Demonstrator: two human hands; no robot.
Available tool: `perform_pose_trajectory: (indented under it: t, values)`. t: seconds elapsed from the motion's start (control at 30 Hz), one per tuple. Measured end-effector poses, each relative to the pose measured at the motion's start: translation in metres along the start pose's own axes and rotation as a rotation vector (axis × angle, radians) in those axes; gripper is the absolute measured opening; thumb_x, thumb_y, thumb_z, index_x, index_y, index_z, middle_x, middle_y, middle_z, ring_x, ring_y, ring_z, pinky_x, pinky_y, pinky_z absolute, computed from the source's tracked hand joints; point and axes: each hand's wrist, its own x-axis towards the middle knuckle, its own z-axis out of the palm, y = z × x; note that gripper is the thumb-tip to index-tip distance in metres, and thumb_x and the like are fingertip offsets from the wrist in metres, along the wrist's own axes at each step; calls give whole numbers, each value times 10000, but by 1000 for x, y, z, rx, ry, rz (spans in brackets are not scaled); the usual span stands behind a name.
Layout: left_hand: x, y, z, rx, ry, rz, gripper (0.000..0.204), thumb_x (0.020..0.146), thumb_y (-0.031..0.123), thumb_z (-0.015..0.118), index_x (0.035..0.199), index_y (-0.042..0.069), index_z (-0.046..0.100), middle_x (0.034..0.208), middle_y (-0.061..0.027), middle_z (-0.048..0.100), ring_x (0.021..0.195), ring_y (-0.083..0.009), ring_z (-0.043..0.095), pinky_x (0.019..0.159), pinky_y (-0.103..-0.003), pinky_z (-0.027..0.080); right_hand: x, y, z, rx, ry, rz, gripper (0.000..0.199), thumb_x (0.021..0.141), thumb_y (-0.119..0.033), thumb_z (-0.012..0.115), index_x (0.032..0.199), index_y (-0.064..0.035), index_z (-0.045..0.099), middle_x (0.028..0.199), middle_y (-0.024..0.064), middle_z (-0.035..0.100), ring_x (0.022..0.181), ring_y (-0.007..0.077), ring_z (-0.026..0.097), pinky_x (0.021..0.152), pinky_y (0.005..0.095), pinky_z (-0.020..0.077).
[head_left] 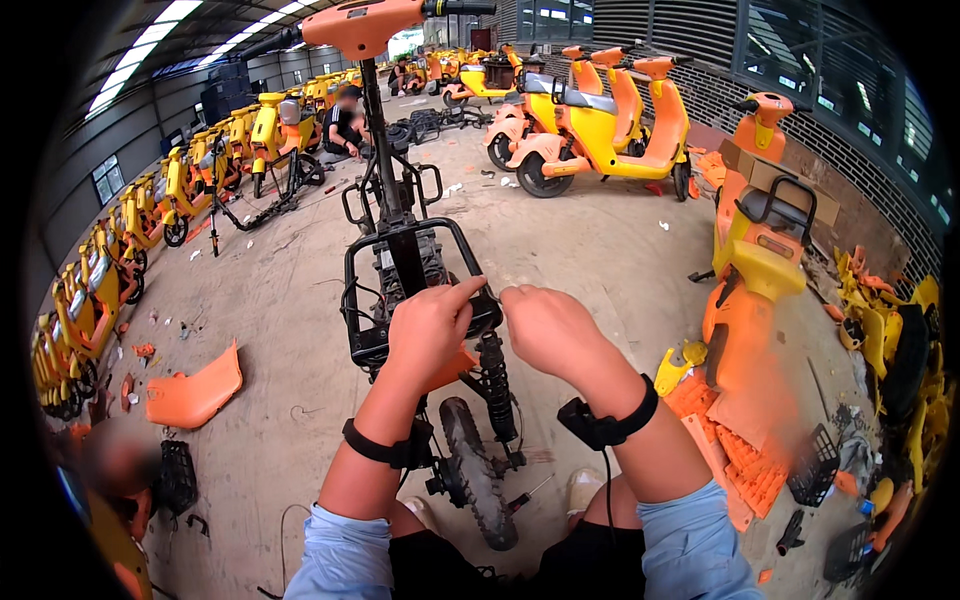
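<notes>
A stripped electric scooter stands before me, its black metal frame [352,285] bare and its orange handlebar cover [362,28] at the top. My left hand [432,325] is at the frame's near right corner, fingers curled and index finger stretched along the tube. Close beside it, my right hand [552,328] has its fingertips pinched together. Whatever lies between the fingertips is too small or hidden to make out. Below hang a black shock absorber [496,385] and a tyred wheel [472,480], between my feet. Black straps with small boxes circle both wrists.
A screwdriver [530,493] lies by the wheel. An orange body panel [195,388] rests on the floor at left. Rows of yellow-orange scooters [600,125] stand around. Loose panels [735,460] and parts pile up at right. A person [345,128] crouches farther back.
</notes>
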Motion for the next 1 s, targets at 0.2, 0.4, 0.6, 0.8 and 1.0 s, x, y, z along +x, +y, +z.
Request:
perform_pose_trajectory:
  t: [0.2,0.4,0.6,0.8,1.0]
  values:
    - [6,6,3,14,-13,4,315,942,84,685,1216,197,792,861,-80,731,787,-306,716,685,-431,570,3,48,-9,77,47,-126,167,960,-93,654,1100,-75,743,1017,121,715,1022,359,693,864,477,571]
    - [3,3,-1,86,-52,11,311,927,94,710,1204,201,800,809,-70,693,764,-297,701,657,-427,556,22,80,17,263,92,-234,210,980,-147,701,1166,-143,798,986,98,719,989,344,686,850,465,560]
    - [1,1,3,88,-34,55,301,897,89,731,1170,196,802,805,-48,699,771,-284,707,646,-422,560,35,93,38,394,104,-262,233,952,-43,722,1172,-90,785,1001,97,731,969,325,690,850,420,560]
    - [4,-4,2,51,-4,96,282,879,89,733,1141,165,803,850,-52,741,804,-281,733,690,-429,600,37,85,33,422,25,-172,206,980,-66,696,1156,-111,792,1003,101,727,990,329,698,870,416,565]
    - [1,-4,1,61,-56,38,290,890,96,718,1157,173,801,889,-66,767,833,-303,740,708,-435,605,20,55,5,288,-163,-32,339,973,-119,730,1308,-77,710,1103,154,715,1027,350,693,939,436,557]
